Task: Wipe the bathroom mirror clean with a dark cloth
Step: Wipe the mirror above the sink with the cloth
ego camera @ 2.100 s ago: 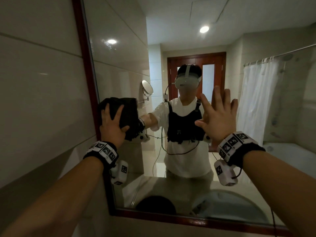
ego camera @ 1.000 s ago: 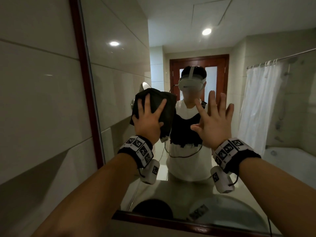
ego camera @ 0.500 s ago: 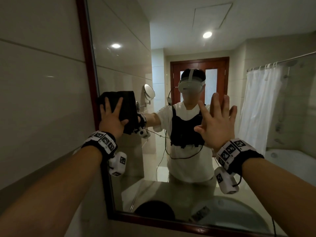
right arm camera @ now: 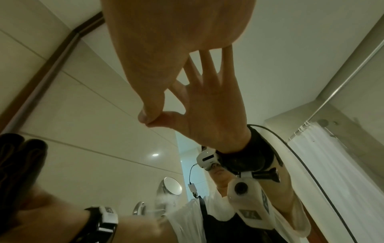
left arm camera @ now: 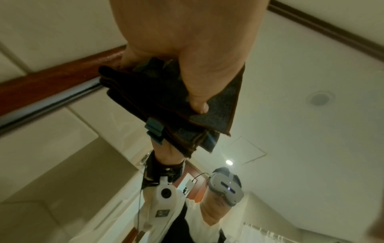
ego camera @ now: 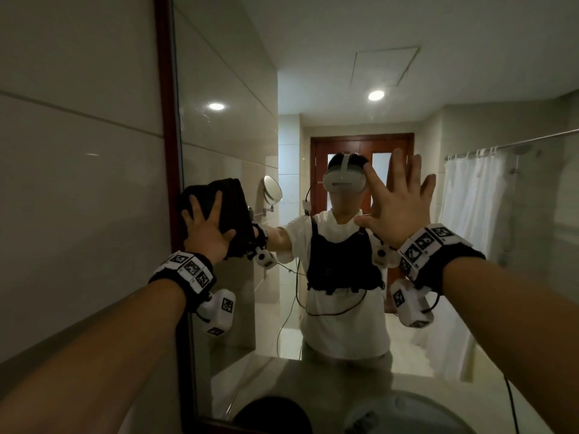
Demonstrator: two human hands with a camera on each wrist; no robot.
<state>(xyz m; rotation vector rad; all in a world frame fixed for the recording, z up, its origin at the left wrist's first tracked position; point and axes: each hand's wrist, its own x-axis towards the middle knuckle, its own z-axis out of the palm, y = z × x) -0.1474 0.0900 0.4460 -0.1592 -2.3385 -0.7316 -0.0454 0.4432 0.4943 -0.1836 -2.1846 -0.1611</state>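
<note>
Left hand [ego camera: 205, 231] presses the folded dark cloth [ego camera: 232, 211] flat against the mirror [ego camera: 329, 89] at its left edge by the wooden frame [ego camera: 166, 120], fingers spread straight. Right hand [ego camera: 396, 208] flat on the glass, fingers apart, holding nothing.

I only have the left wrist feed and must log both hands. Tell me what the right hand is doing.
Observer: The right hand is open with its fingers spread, and it holds nothing.
Operator: Say whether it touches the glass.
Observer: In the right wrist view its fingertips meet their own reflection, so it lies flat on the mirror.
Operator: Give me the left fingers. The palm hides them here.
Observer: In the head view the left hand spreads straight fingers over the dark cloth and presses it to the glass beside the left frame.
</note>
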